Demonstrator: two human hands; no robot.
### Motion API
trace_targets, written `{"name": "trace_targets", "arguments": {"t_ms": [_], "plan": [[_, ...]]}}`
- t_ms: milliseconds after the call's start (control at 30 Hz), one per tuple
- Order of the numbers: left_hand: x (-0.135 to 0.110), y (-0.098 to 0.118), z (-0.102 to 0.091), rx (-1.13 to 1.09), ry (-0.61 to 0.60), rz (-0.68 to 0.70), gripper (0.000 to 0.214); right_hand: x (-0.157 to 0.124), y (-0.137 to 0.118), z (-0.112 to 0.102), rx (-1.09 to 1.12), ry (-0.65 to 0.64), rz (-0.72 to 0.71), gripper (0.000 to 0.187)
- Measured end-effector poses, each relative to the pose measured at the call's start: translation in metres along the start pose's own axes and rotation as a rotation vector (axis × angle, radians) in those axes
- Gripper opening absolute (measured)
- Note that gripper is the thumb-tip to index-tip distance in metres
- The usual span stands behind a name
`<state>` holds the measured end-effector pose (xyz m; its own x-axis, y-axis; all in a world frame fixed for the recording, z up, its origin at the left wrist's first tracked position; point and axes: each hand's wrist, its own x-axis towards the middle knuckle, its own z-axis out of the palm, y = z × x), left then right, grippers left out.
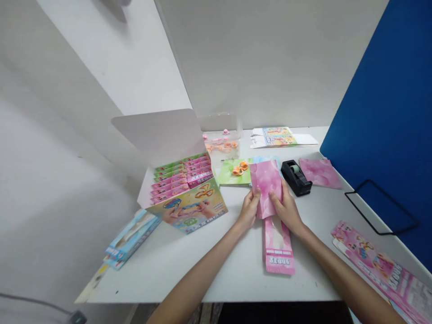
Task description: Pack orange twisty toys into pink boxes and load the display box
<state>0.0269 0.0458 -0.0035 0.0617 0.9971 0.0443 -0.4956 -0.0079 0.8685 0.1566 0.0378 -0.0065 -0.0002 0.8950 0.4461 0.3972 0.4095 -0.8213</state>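
Note:
Between my left hand (249, 208) and my right hand (286, 204) is a pink patterned card (266, 180), gripped at its two long edges with both thumbs on its face. Below the card's lower end lies a pink window box (278, 252), flat on the table and partly covered by the card. Beyond my hands, two orange ring-shaped pieces (240, 168) rest on a green card (227, 173). A black tape dispenser (296, 177) stands just right of the held card.
An open display box (192, 211) at left holds several pink and green packs. Blue boxes (133, 238) lie beside it. At the back are a clear tub (222, 139) of small pieces and flat printed boxes (281, 137). Pink cards (320, 173), a black wire frame (381, 231) and pink boxes (381, 265) line the right.

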Motion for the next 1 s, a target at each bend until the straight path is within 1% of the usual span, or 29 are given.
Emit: {"name": "trace_targets", "arguments": {"t_ms": [133, 233, 433, 867, 1000], "plan": [[-0.0011, -0.0034, 0.0003, -0.033, -0.028, -0.006, 0.057, -0.0002, 0.0026, -0.001, -0.114, 0.027, 0.008, 0.065], [-0.0025, -0.0013, 0.0003, -0.05, -0.058, -0.036, 0.058, -0.0013, 0.0019, -0.0014, -0.156, 0.02, -0.003, 0.065], [-0.0046, 0.0042, 0.0002, -0.075, -0.093, -0.108, 0.058, -0.0027, -0.0008, -0.0008, -0.169, 0.002, -0.001, 0.065], [-0.0049, 0.0047, -0.0009, -0.028, -0.127, -0.092, 0.056, -0.005, -0.0045, 0.0, -0.158, -0.001, 0.023, 0.063], [-0.0057, 0.0056, 0.0013, -0.013, -0.113, -0.089, 0.056, -0.0054, -0.005, 0.0007, -0.145, 0.006, 0.016, 0.062]]}}
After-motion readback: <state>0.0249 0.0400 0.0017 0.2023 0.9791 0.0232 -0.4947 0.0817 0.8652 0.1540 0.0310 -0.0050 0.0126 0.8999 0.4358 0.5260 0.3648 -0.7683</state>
